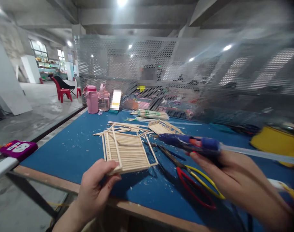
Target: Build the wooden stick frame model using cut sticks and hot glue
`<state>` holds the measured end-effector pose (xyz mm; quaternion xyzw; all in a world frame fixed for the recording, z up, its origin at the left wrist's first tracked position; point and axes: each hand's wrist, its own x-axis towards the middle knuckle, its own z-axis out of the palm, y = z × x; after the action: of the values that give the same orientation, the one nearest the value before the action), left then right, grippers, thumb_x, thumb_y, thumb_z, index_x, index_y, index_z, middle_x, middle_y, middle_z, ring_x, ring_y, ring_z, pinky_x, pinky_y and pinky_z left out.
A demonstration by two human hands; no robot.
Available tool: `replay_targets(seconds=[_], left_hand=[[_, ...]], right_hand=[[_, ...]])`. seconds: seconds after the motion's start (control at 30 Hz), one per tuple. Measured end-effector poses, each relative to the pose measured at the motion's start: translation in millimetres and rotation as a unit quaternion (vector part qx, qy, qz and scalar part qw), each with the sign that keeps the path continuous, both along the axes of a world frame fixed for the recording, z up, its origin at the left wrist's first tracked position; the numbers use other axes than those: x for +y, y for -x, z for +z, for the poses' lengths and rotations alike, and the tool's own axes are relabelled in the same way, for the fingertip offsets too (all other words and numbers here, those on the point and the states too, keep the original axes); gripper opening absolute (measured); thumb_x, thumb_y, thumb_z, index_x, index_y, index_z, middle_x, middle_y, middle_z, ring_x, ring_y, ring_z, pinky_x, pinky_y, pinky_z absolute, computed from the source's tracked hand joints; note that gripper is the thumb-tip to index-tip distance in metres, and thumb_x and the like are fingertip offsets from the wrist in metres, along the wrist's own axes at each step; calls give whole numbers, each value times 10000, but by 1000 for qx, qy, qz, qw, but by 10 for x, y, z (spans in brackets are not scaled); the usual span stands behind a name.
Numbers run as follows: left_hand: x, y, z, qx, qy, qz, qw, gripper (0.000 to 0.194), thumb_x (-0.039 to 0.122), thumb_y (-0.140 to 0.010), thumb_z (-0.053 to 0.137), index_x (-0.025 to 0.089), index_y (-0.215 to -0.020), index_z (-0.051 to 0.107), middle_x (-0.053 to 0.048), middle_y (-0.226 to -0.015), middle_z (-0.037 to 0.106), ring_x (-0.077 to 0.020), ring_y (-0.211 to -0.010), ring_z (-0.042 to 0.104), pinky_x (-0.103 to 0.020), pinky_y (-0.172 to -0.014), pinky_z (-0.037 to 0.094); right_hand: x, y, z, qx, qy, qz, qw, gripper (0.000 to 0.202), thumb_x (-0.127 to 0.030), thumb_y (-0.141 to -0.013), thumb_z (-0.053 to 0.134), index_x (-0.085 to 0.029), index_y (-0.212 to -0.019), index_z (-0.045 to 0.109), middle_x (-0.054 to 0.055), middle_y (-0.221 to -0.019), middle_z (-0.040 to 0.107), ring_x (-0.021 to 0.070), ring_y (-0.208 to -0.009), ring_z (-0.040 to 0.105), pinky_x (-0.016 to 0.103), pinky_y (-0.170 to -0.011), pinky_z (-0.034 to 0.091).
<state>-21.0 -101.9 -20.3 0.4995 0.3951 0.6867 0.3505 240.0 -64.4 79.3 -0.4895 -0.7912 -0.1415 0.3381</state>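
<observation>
My left hand (98, 185) pinches the near left corner of a small wooden stick frame (129, 149), holding it tilted above the blue table. The frame has a slatted base and thin upright sticks. My right hand (238, 180) is wrapped round a blue glue gun (192, 143), its nozzle pointing left at the frame's right side. A clear glue stick (245, 152) juts from the gun's back. Beneath the gun lie scissors (197, 183) with red and yellow handles. Behind the frame are loose sticks (125, 129) and a second stick piece (165, 126).
Bundled sticks (153, 114) lie farther back. A pink flask (91, 100), a pink bottle (103, 99) and a bright phone-like screen (116, 100) stand at the back left. A purple power strip (17, 149) is at the left edge, a yellow item (277, 141) at right. A perforated screen (108, 64) stands behind.
</observation>
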Motion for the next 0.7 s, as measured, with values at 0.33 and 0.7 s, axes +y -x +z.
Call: replay_targets(seconds=[0.33,0.7], left_hand=[[9,83,-25,108,-43,-29,993,353,5,-587,703,256,-834,722,-17,-712,655,-134,-639,512,-211,-627,417],[-13,102,-52,54,-7,-38,998,315,34,-571,729,238,-810,717,-16,-695,649,-135,-647,520,-227,-639,435]], right_hand=[[108,138,-14,-57,28,24,998,385,-403,-845,383,-164,-697,647,71,-590,674,194,-504,618,268,-430,441],[139,163,-19,-89,31,-8,995,492,-487,-855,309,-182,-579,580,58,-462,582,154,-403,520,258,-400,371]])
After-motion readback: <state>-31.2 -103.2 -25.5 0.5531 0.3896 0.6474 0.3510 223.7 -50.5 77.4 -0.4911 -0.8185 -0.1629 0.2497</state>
